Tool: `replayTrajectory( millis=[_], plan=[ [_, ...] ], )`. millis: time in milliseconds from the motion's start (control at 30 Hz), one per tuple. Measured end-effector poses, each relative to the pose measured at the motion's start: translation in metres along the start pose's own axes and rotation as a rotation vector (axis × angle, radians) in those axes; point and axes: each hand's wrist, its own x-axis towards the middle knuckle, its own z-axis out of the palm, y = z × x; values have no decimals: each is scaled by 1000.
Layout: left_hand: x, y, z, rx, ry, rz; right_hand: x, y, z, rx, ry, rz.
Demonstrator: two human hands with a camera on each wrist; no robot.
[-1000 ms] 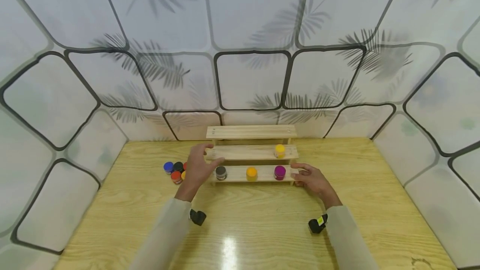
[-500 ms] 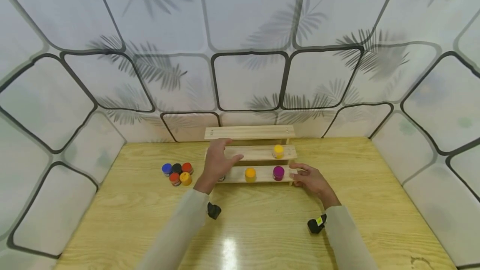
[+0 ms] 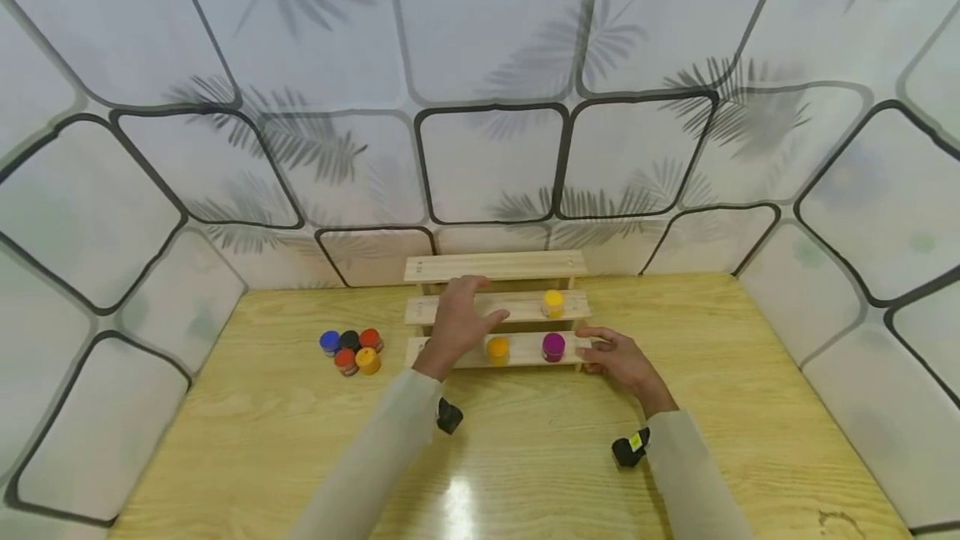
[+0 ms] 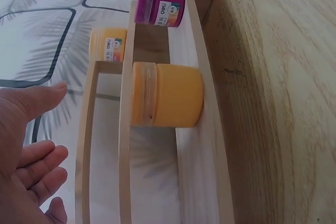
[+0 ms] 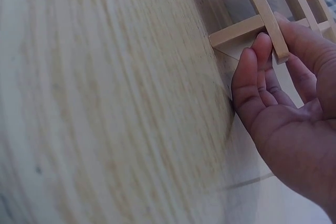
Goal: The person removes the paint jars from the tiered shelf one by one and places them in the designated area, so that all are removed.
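A three-tier wooden display rack (image 3: 495, 265) stands near the back wall. On its lowest step are an orange paint jar (image 3: 497, 350) and a purple paint jar (image 3: 553, 347); a yellow paint jar (image 3: 552, 303) sits on the middle step. My left hand (image 3: 459, 323) hovers over the rack's left part, thumb and fingers apart and holding nothing, hiding the lower step's left end. In the left wrist view the orange jar stands beyond its fingers. My right hand (image 3: 618, 361) pinches the right end of the lowest step, thumb above and fingers below the board.
Left of the rack, several paint jars cluster on the wooden table (image 3: 525, 457): a blue jar (image 3: 330, 343), a black jar (image 3: 349, 341), red jars and a yellow-orange jar (image 3: 367, 361). Patterned cloth walls (image 3: 487, 165) enclose the table's back and sides.
My left hand has moved right, from beside the jar cluster to over the rack, and now covers the dark grey jar on the lowest step. My right hand keeps its place at the rack's end.
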Motion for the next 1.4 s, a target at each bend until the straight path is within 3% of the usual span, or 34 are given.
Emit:
replayTrajectory(
  millis=[333,700,1100,1400],
  plan=[
    [10,5,20,11,-31,35,0,0,1,2,11,0],
    [19,27,43,-38,-79,40,-1,1,0,-23,30,9],
    [23,35,59,8,-106,45,1,-1,1,-14,33,11],
    [25,41,71,52,-82,44,-1,-1,1,-4,20,8]
  ],
)
